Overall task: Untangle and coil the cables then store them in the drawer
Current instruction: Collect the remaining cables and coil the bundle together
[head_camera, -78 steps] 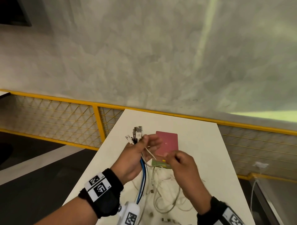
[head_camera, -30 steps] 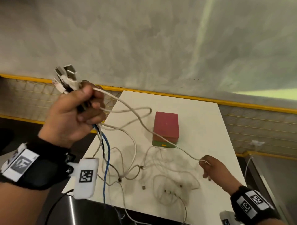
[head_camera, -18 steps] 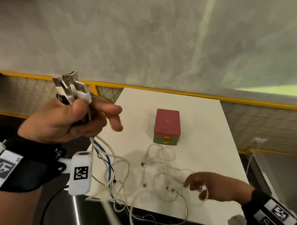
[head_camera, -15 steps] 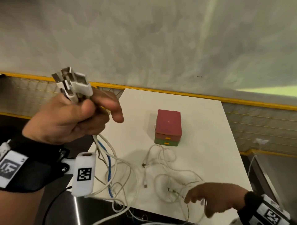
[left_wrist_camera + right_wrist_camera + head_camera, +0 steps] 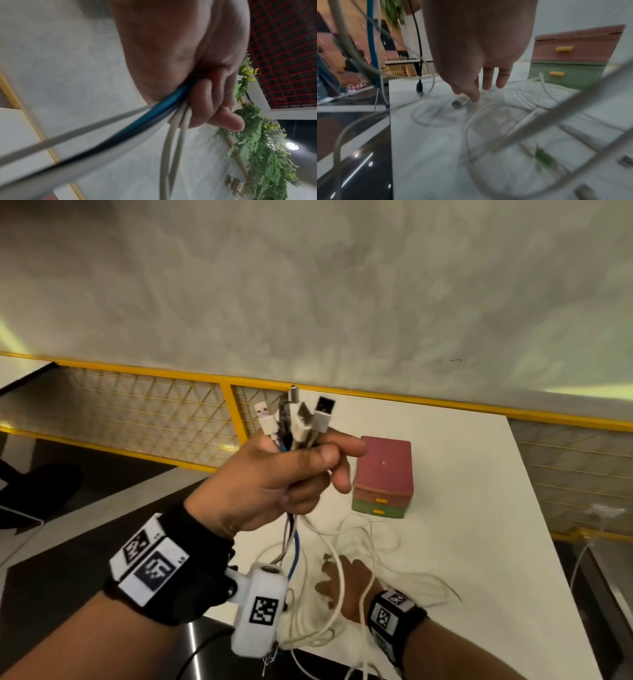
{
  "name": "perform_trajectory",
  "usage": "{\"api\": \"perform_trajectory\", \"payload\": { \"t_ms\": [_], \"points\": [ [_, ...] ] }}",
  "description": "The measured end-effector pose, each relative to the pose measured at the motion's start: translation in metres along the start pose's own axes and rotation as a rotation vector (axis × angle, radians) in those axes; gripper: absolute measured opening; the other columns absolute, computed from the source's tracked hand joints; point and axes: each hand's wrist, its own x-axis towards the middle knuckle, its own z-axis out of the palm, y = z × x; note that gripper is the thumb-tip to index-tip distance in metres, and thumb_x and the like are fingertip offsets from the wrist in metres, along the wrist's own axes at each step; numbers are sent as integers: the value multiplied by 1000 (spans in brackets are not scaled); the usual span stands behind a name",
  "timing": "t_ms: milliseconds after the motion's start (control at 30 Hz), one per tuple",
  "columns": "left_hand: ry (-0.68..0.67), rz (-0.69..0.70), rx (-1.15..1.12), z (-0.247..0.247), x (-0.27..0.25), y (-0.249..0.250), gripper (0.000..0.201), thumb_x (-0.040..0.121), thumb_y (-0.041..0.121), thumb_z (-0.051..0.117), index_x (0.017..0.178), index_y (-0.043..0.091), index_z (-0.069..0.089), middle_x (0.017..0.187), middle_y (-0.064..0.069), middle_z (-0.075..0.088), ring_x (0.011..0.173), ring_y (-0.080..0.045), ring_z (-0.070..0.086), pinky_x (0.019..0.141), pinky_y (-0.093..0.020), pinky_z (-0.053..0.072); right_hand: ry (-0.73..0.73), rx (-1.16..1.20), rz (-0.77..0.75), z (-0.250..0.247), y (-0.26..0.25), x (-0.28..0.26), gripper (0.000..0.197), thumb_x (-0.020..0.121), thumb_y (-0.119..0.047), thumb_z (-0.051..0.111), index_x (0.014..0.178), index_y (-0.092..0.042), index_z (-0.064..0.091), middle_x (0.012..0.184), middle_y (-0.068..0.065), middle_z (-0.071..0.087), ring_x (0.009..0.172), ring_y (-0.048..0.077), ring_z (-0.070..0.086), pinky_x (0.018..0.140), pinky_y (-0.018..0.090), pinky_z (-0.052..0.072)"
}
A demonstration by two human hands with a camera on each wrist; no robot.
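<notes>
Plug ends gathered high, loose ends low.
Left hand (image 5: 270,487) grips the cables (image 5: 294,422) with fingers curled tight, likely so the strands hang free to sort. Right hand (image 5: 346,583), fingers (image 5: 475,94) straight, touches a plug (image 5: 458,103) on the surface (image 5: 479,508); drawer unit (image 5: 383,477) beyond.

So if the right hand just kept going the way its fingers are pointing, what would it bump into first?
Probably the small plug lying among the loose white cables on the table. The right hand reaches down with fingers nearly on it; blur hides whether they already touch.
</notes>
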Motion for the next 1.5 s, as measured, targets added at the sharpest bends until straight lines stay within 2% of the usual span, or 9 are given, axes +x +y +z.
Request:
{"api": "perform_trajectory", "payload": {
  "t_ms": [233,333,433,533,700,1033,1200,1333,1500],
  "points": [
    [70,-2,72,6,22,-11,25,94,13,54,106,17,76,80,-5,71,40,-4,39,44,-20,32,84,273,128,50,2,15,27,43,-39,82,60,-28,65,69,-7,63,58,19,62,46,22,46],
    [113,19,160,6,27,-18,24,95,13,56,105,19,77,84,-5,72,49,-12,53,49,-26,44,381,347,161,37,15,12,13,64,-24,74,73,-24,64,73,-1,64,64,26,64,48,31,50],
    [222,27,238,6,30,-27,24,93,15,56,103,20,77,93,-2,75,77,-19,67,64,-32,55,813,974,416,-2,39,8,6,87,-16,60,84,-19,63,78,0,68,74,21,65,67,33,50],
    [436,42,318,10,40,-38,19,90,26,60,102,26,74,98,6,77,97,-15,70,78,-35,56,1066,1429,558,-72,64,-20,14,81,-11,72,80,-23,64,74,-3,66,67,12,60,69,36,49],
    [656,29,259,23,61,-53,11,94,28,63,94,31,74,102,0,77,103,-18,72,91,-46,57,1294,1447,380,-163,63,-66,16,80,-12,76,81,-26,70,73,-11,73,68,8,68,70,36,57],
    [521,-101,148,42,62,-58,23,100,21,53,107,9,72,109,-19,75,105,-32,71,93,-46,55,1311,1340,317,-175,46,-89,32,83,-2,67,82,-30,52,76,-9,70,73,9,70,65,31,58],
    [525,-24,187,31,56,-49,25,102,21,48,100,14,72,103,-5,76,97,-11,72,79,-27,56,888,1553,428,-155,49,-90,14,87,-21,68,75,-17,61,76,11,68,65,19,60,57,32,47],
    [459,-53,315,28,47,-53,28,99,29,50,106,16,74,113,-3,75,112,-11,67,99,-36,49,493,1824,443,-139,38,-82,38,96,-37,51,68,-18,67,66,1,60,55,11,46,53,25,31],
    [443,-52,333,24,35,-63,30,87,41,54,103,24,74,105,13,77,107,-1,67,90,-31,50,586,1783,423,-139,34,-78,14,85,-18,61,72,-20,59,65,-1,56,59,13,47,54,25,31]
  ]
}}
